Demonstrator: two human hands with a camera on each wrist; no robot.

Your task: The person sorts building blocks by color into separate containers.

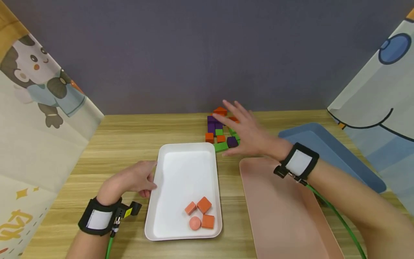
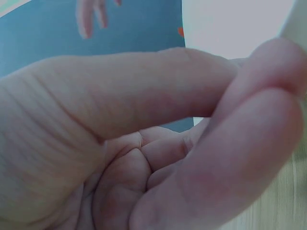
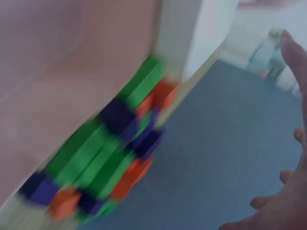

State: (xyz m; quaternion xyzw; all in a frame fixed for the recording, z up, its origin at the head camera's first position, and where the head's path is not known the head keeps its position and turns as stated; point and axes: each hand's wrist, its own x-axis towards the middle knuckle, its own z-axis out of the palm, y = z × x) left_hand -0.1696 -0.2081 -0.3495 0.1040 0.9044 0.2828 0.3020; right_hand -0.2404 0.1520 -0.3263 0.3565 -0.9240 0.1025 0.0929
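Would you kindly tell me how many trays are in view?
3: a white tray near centre, a pink tray right of it, and a blue tray farthest right.

Left hand (image 1: 135,178) pinches; right hand (image 1: 249,133) hovers, splayed wide.

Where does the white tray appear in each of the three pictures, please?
Head: the white tray lies in the lower half, slightly left of centre.
Left wrist: at upper right, cut off by the top edge.
Right wrist: at the top, right of centre, blurred and only partly shown.
Shared landmark: the dark backdrop.
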